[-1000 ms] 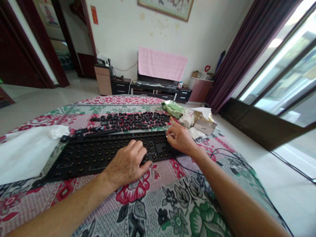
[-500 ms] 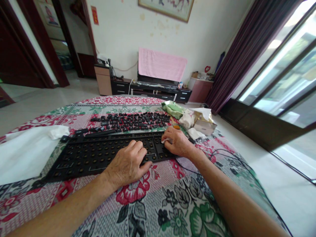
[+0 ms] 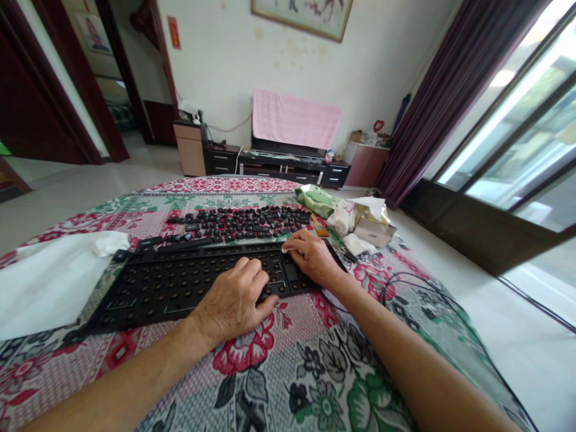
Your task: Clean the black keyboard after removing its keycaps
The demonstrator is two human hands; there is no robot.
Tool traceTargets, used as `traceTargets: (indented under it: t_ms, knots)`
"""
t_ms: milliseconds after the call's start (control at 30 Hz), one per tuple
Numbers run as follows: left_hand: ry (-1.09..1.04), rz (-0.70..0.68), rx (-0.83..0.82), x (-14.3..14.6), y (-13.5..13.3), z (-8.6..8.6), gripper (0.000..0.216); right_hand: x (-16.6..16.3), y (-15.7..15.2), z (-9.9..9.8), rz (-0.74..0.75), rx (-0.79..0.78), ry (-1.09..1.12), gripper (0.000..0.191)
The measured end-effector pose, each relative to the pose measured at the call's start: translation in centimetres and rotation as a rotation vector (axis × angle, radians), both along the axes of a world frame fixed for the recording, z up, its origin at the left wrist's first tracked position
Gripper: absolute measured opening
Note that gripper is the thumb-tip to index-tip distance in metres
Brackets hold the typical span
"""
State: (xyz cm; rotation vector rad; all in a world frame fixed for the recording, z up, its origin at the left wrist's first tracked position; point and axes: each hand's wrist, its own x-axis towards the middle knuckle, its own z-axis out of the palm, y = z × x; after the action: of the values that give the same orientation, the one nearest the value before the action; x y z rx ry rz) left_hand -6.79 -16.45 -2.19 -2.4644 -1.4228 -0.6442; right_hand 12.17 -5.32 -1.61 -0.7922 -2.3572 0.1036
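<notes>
A black keyboard (image 3: 180, 282) with its keycaps off lies across the patterned tablecloth, showing rows of bare switches. My left hand (image 3: 238, 294) is closed on its near edge, bent fingers on top and thumb low at the front. Over the right part of the board, my right hand (image 3: 312, 255) pinches a small white tissue (image 3: 285, 250) against the upper surface. Most of the tissue is hidden under the fingers. Behind the board lies a spread of loose black keycaps (image 3: 252, 221).
A white cloth (image 3: 49, 288) lies at the left. To the right are a brush (image 3: 320, 227), a crumpled tissue (image 3: 359, 244), a tissue box (image 3: 373, 225) and a green bag (image 3: 315, 199). A black cable (image 3: 418, 284) loops over the table's right side.
My right hand has slid a little left and away from me over the keyboard with the tissue, uncovering the brush. My left hand has stayed in place.
</notes>
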Motion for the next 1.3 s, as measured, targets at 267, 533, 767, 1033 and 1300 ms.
traceTargets:
  t_ms: [267,533,767,1033,1300]
  knots:
    - [-0.002,-0.005,0.002,-0.1,0.0,-0.1,0.021,1.7,-0.1,1.1,-0.165,-0.014,-0.105,0.019]
    - [-0.019,-0.013,0.036,0.0,0.0,-0.1,0.020,-0.1,1.1,0.9,-0.084,0.000,0.001,0.024]
    - [-0.013,-0.005,0.013,-0.1,0.0,-0.1,0.020,-1.3,1.5,0.5,-0.070,0.008,-0.076,0.023]
    - [-0.021,-0.018,0.031,-0.1,-0.1,0.1,0.019,0.9,2.0,1.2,-0.282,-0.008,-0.088,0.017]
    - [-0.013,-0.006,-0.004,-0.1,-0.2,0.1,0.021,0.6,1.4,1.1,-0.277,-0.027,-0.131,0.017]
